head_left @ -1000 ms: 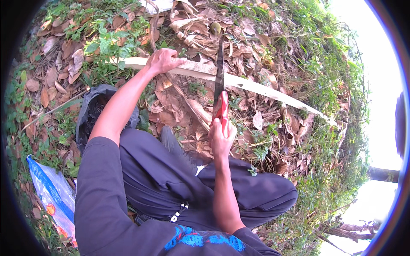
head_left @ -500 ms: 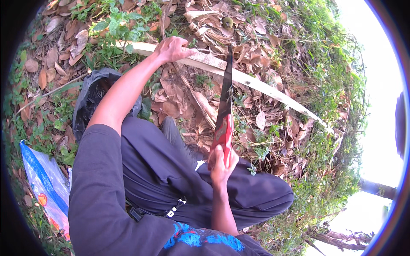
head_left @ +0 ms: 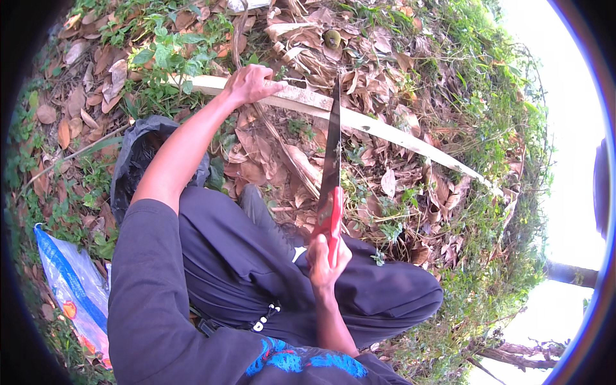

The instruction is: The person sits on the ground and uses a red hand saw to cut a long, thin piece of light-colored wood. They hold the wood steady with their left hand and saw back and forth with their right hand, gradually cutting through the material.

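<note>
My left hand [head_left: 251, 85] grips a long pale palm-frond stalk [head_left: 385, 130] that lies across dry leaves, running from upper left to the right. My right hand [head_left: 327, 256] is closed on the red handle of a long dark-bladed knife [head_left: 331, 163]. The blade points up and away, its tip just above the stalk, a little right of my left hand. I sit with dark trousers [head_left: 256, 263] drawn up beneath both arms.
Dry brown leaves [head_left: 385, 45] and green weeds cover the ground. A black bag [head_left: 131, 163] lies beside my left arm. A blue-and-clear plastic bag [head_left: 70, 289] sits at the lower left. Tree trunks [head_left: 571, 274] stand at the right edge.
The knife has been drawn back toward me and stands more upright. My left hand has stayed on the stalk; the view has shifted slightly.
</note>
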The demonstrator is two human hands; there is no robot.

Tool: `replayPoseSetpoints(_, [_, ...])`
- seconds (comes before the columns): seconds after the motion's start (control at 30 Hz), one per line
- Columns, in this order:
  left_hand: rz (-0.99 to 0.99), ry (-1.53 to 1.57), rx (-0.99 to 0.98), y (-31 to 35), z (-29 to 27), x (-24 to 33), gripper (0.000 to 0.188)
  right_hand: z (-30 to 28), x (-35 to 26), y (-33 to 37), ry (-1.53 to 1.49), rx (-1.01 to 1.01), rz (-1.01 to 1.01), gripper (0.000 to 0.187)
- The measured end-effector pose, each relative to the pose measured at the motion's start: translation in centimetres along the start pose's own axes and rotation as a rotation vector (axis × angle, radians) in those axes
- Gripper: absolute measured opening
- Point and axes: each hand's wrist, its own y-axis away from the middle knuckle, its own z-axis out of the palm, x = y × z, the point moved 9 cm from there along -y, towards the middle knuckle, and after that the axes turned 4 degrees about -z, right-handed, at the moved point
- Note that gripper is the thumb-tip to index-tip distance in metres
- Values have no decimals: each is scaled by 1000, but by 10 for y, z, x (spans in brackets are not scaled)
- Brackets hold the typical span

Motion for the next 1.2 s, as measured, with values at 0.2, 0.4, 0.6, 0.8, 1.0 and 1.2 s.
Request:
replayPoseSetpoints(0.2, [53, 231, 110, -17, -15, 1, 41, -40, -74, -15, 127, 35, -298, 29])
replayPoseSetpoints(0.4, [245, 124, -262, -68, 5, 114, 95, -65, -88, -24, -120, 132, -294, 25])
replayPoseSetpoints(0.6, [168, -5, -449, -123, 55, 145, 47, -81, -75, -19, -118, 168, -213, 27])
replayPoseSetpoints(0.8, [273, -186, -277, -141, 77, 119, 63, -78, -71, -21, -134, 107, -194, 34])
replayPoseSetpoints(1.0, [365, -446, -115, -135, 84, 99, 61, -72, -79, -20, -141, 78, -216, 24])
replayPoseSetpoints(1.2, [55, -426, 276, -177, -37, 73, 33, -69, -85, -24, -65, 83, -243, 31])
